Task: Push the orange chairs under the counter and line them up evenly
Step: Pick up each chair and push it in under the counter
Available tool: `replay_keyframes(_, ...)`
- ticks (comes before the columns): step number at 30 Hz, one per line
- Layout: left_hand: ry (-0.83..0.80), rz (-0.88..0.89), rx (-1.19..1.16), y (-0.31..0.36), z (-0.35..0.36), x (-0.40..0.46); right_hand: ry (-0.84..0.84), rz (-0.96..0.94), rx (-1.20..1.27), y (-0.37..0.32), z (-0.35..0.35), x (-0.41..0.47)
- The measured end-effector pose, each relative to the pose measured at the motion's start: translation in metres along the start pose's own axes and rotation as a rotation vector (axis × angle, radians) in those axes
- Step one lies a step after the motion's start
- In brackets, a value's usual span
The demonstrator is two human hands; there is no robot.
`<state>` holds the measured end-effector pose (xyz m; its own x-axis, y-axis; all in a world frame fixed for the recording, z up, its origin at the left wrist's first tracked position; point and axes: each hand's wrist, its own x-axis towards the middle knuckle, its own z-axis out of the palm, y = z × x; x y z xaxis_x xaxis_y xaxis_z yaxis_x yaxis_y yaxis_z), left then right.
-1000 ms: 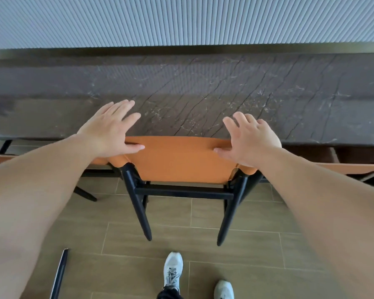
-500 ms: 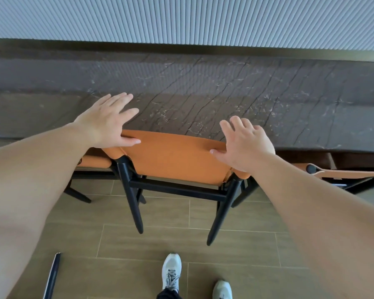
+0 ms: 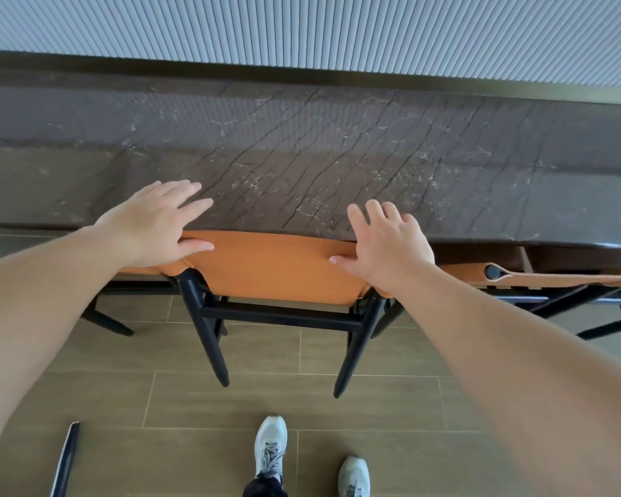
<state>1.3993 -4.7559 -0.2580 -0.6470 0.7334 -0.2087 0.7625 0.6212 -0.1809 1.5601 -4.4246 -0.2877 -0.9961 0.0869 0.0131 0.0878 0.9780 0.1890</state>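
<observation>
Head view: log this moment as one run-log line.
left hand: open, resting on orange chair backrest | right hand: open, same backrest | seat under counter | neighbour chair to the right

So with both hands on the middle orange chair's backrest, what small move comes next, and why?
Probably lift both hands off. The left hand and right hand lie flat on the backrest, which already sits at the counter edge, roughly level with the right chair.

The tiled floor (image 3: 373, 399) is carrying the orange chair (image 3: 276, 270) on black legs. Two grey shoes (image 3: 270, 443) are standing on it. A dark rod (image 3: 64, 457) is lying near them.
</observation>
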Motion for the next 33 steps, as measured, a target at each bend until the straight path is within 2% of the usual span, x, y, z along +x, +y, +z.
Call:
replay_keyframes(17, 0.105, -0.124, -0.024, 0.099, 0.022, -0.012, 0.014, -0.120, -0.042, 0.070, 0.031, -0.011)
replay_keyframes(27, 0.158, -0.028, 0.045, 0.094, 0.016, -0.003, -0.007, -0.096, -0.003, 0.073, 0.032, -0.007)
replay_keyframes(33, 0.146, 0.001, 0.093, 0.060, 0.026, 0.001, -0.021, -0.071, 0.023, 0.040, 0.033, -0.006)
